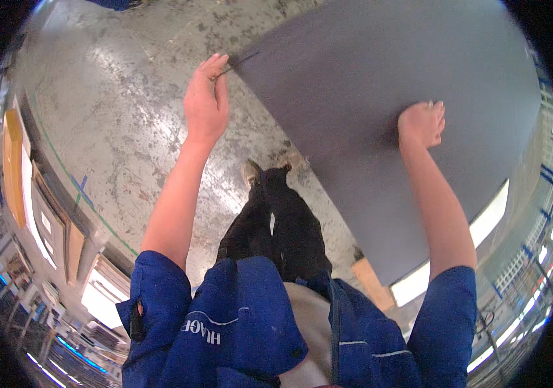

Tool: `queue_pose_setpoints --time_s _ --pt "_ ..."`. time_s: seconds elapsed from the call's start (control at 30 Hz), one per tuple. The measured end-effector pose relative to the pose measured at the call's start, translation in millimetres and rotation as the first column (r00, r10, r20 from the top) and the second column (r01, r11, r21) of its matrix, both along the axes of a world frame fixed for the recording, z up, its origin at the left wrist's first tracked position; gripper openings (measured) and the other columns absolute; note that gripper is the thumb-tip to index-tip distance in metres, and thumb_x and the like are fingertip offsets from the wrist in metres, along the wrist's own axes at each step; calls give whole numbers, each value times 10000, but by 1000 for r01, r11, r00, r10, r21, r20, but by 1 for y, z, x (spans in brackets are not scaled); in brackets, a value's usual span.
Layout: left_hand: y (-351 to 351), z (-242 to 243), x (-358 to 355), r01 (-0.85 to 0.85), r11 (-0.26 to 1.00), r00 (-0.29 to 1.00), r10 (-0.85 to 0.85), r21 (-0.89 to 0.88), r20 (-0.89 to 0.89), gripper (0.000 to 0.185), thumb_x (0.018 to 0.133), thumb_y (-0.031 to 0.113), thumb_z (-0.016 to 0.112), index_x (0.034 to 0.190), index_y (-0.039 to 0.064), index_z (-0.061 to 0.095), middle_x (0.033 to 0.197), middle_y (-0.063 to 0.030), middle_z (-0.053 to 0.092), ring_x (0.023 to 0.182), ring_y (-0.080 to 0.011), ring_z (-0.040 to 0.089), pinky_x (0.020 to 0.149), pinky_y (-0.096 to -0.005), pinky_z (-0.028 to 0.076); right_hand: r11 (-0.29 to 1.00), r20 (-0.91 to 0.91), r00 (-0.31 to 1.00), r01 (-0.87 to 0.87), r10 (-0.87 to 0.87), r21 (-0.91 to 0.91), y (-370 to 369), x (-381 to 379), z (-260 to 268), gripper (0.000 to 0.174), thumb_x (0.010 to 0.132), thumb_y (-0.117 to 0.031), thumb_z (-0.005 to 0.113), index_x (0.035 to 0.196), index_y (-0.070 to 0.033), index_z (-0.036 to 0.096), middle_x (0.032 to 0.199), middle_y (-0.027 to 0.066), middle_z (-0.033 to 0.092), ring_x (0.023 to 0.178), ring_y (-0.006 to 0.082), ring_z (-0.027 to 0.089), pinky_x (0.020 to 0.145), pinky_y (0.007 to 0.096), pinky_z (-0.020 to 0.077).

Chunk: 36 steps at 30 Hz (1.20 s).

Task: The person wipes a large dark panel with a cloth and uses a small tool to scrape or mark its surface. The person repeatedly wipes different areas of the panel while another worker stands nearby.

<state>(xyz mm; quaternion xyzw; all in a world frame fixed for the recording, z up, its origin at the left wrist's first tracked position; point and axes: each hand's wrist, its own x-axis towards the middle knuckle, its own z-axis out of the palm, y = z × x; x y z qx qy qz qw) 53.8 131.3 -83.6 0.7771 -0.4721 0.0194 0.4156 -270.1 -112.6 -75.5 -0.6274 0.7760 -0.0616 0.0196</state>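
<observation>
A large dark grey sheet (344,97) spreads before me, its near edge running slantwise past my feet. At its left corner, my left hand (207,99) pinches a thin dark strip or rod (243,60) between thumb and fingers; the strip's far end lies over the sheet's corner. My right hand (422,124) is above or on the sheet's surface, right of the middle, fingers curled. A small pale spot shows at its fingers, too small to name. Whether that hand holds anything is hidden.
Scuffed concrete floor (126,111) bears green and blue tape lines. A white panel (412,287) shows beyond the sheet's near right edge, beside a wooden piece (372,281). Boards and frames (50,213) stand at the left. My shoes (252,173) are close to the sheet's edge.
</observation>
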Motion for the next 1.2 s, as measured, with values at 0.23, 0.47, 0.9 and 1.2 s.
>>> queue_pose_setpoints --time_s 0.23,0.47,0.9,1.2 --pt "52 -20 -117 450 890 891 -442 73 -106 421 911 -35 573 1327 20 609 1382 -183 635 1329 -365 579 1152 -509 423 993 -12 1000 -27 26 -116 0 -5 -14 539 1051 -330 428 1514 -55 457 1576 71 457 1469 311 398 1144 543 324" --pt "92 5 -213 685 719 660 -682 -121 -316 212 907 56 650 1099 -23 693 1234 -184 713 1189 -347 675 1041 -457 543 995 25 998 -47 49 -90 2 -4 -10 552 1035 -307 440 1514 -32 435 1561 91 466 1461 326 400 1142 553 322" --pt "4 -5 -19 -103 993 959 85 -50 -272 156 958 74 716 1093 2 743 959 -90 761 832 -157 713 765 -295 560 988 3 997 -82 84 -132 -2 -9 -17 548 1015 -320 465 1479 -30 459 1547 103 480 1426 330 433 1109 565 345" --pt "-1 -1 -7 -93 994 977 101 54 -185 135 918 88 754 1027 9 744 939 -95 764 779 -189 710 778 -315 563 991 4 997 -74 75 -112 -2 -7 -16 562 1030 -337 435 1510 -46 448 1560 79 475 1445 311 418 1127 566 327"
